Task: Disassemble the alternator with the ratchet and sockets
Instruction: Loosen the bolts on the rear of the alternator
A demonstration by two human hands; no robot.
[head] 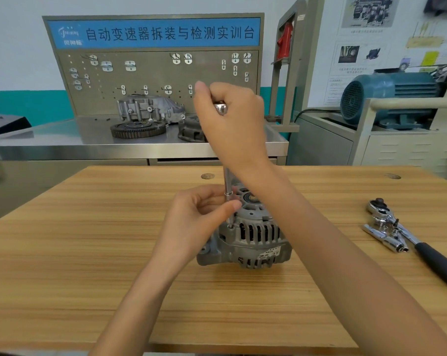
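Observation:
A grey alternator (253, 240) stands on the wooden table (89, 253), pulley end down, its bearing facing up. A long chrome extension bar (227, 186) stands upright with its socket tip on a bolt at the alternator's left rim. My right hand (232, 119) grips the bar's chrome top end, high above the alternator. My left hand (204, 214) pinches the lower part of the bar just above the bolt. A ratchet (402, 227) with a black handle lies on the table at the right, apart from both hands.
Loose chrome sockets (386, 237) lie beside the ratchet head. Behind the table stands a steel bench (63, 142) with a gear ring, a gearbox housing and a pegboard. A blue electric motor (389, 98) sits on a cabinet at the right.

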